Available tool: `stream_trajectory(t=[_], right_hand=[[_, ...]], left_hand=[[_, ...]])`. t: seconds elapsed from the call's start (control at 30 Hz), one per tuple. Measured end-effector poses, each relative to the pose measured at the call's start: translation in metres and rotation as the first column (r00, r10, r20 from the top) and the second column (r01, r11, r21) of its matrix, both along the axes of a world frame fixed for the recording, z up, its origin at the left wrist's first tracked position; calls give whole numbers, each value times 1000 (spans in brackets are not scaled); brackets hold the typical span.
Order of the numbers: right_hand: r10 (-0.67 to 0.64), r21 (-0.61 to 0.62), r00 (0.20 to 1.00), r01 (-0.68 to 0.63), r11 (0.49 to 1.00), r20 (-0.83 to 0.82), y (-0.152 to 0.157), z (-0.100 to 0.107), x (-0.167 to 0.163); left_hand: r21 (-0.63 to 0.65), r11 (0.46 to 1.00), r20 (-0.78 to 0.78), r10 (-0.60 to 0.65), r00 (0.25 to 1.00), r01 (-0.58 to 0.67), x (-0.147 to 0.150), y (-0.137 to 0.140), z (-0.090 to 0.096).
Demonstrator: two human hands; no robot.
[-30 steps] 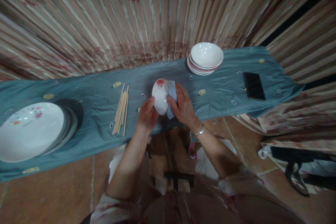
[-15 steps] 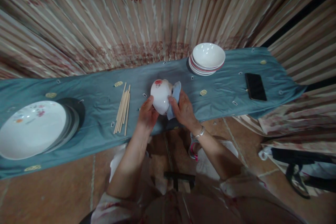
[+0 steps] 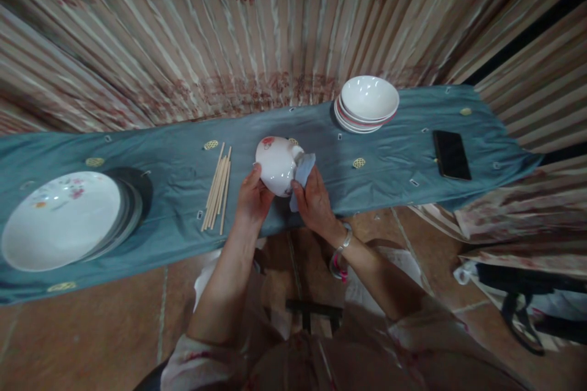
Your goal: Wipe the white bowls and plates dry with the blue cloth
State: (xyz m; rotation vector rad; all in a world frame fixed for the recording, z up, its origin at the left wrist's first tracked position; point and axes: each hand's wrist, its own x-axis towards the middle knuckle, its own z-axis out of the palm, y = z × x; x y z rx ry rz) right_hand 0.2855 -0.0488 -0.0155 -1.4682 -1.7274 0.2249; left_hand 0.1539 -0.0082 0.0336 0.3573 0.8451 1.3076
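Above the middle of the table, my left hand (image 3: 255, 193) grips a white bowl (image 3: 276, 166) with a red flower on its outer wall. The bowl is tipped on its side, its outer wall towards me and its foot facing right. My right hand (image 3: 316, 200) is closed on a light blue cloth (image 3: 304, 169), which lies against the bowl's right side by the foot. Part of the cloth is hidden behind my right fingers. The bowl's inside does not show.
Several wooden chopsticks (image 3: 217, 190) lie left of my hands. Further left is a stack of flowered plates (image 3: 64, 220). Stacked white bowls (image 3: 370, 99) stand at the back right, and a black phone (image 3: 452, 154) lies near the right end of the teal tablecloth (image 3: 174, 153). A pleated curtain (image 3: 275, 30) hangs behind.
The bowl has turned in my left hand, bringing its foot into view, and has shifted slightly left. My right hand with the cloth has moved a little down and left beside it.
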Motion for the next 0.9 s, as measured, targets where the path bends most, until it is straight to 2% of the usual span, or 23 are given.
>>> stream_trajectory(t=[0.37, 0.53, 0.67, 0.9], right_hand=[[107, -16, 994, -106, 994, 31, -15, -6, -12], [188, 3, 975, -190, 982, 119, -19, -11, -18], [235, 17, 957, -241, 970, 173, -17, -5, -18], [222, 74, 959, -238, 968, 175, -3, 12, -9]], left_hand=[[23, 995, -6, 99, 995, -99, -6, 5, 4], [130, 985, -46, 120, 992, -113, -4, 6, 0], [205, 974, -115, 117, 987, -92, -3, 5, -7], [266, 964, -259, 88, 962, -16, 2, -1, -11]])
